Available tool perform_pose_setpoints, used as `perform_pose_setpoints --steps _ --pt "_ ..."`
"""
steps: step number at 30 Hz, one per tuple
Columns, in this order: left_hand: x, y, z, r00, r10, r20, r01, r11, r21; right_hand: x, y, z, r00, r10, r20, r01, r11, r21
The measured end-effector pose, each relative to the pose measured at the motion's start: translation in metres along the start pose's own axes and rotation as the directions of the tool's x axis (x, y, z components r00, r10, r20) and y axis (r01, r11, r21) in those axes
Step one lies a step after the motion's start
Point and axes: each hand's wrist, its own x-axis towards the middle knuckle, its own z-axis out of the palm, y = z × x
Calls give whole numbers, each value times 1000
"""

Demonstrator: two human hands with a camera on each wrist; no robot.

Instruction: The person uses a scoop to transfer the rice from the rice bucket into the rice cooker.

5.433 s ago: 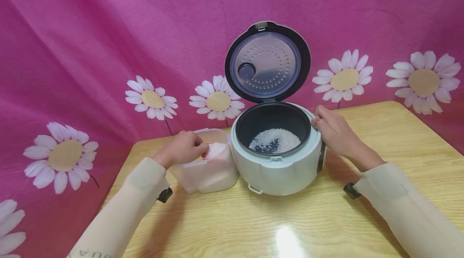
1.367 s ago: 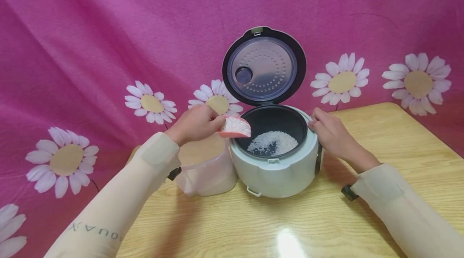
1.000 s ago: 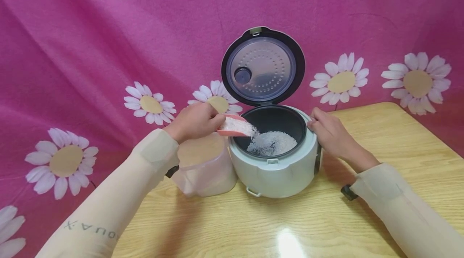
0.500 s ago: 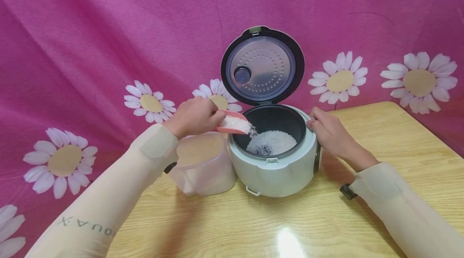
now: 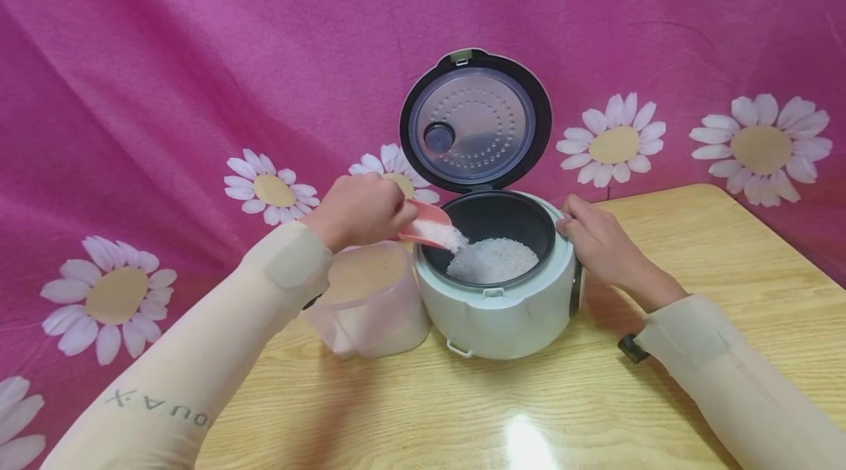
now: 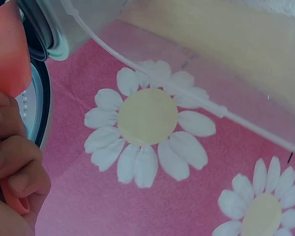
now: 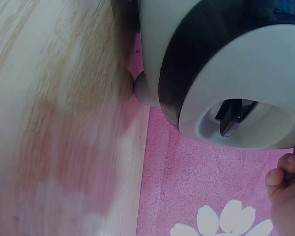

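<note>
Gripping coral scoop [image 5: 431, 211] in left hand [image 5: 360, 209], spilling rice [image 5: 451, 238] into open cooker [image 5: 496, 327], clasping its rim [image 5: 563, 257] with right hand [image 5: 604, 244]

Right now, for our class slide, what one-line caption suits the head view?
Left hand tips rice from a coral scoop into an open rice cooker, right hand at its rim.

your head view is bright and fairly even, with one white glare patch low on the table [image 5: 581, 404] and a soft shadow beside your left sleeve [image 5: 205, 338]. the rice [image 5: 504, 260] smears into blur where it pours. both your wrist views look dimmer and hazier; in the right one, a pinkish sheen washes the table.
</note>
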Motion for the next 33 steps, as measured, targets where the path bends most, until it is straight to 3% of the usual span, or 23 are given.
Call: perform_pose_setpoints --steps 6,13,17,23,33 --pt "1 4 0 997 72 -37 -67 991 112 1 0 0 1000 2 2 -2 1000 -2" --pt "1 8 0 994 98 -53 -85 974 208 0 -2 0 1000 14 12 -14 1000 4" --pt "0 7 0 993 102 -54 -88 972 217 0 -2 -1 1000 15 14 -15 1000 3" --pt "-5 4 -5 995 87 -46 -74 972 225 0 -4 -2 1000 21 21 -21 1000 3" --pt "-17 -4 -14 999 5 -35 2 976 218 -1 -3 -1 1000 18 6 -18 1000 3"
